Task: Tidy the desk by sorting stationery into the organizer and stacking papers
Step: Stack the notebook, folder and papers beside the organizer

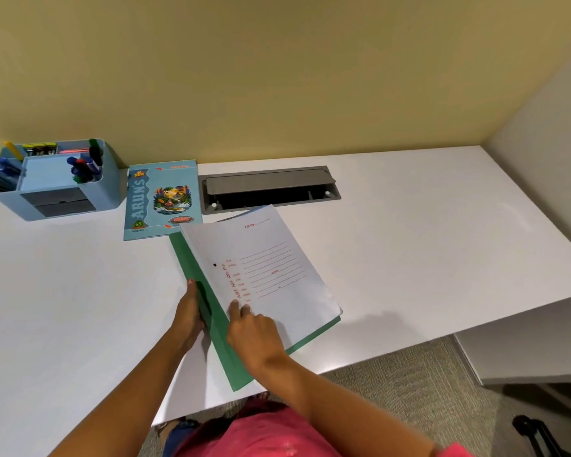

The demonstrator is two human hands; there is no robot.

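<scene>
A white printed file cover over a green paper folder [261,278] lies askew near the white counter [409,225]'s front edge, the left hand [188,316] pinching its green spine and the right hand [254,331] loosely curled, forefinger pressing the sheet, probably to square the stack. Just beyond lie a blue illustrated notebook [160,199], overlapped at one corner, and a grey cable hatch [271,189]; the pale-blue plastic organizer [60,179], already holding pens, stands clear at far left.

Bare desk [426,225] right of the file [264,275]; notebook [160,199], organizer [56,179], seemingly open cable hatch [271,189] behind.
</scene>
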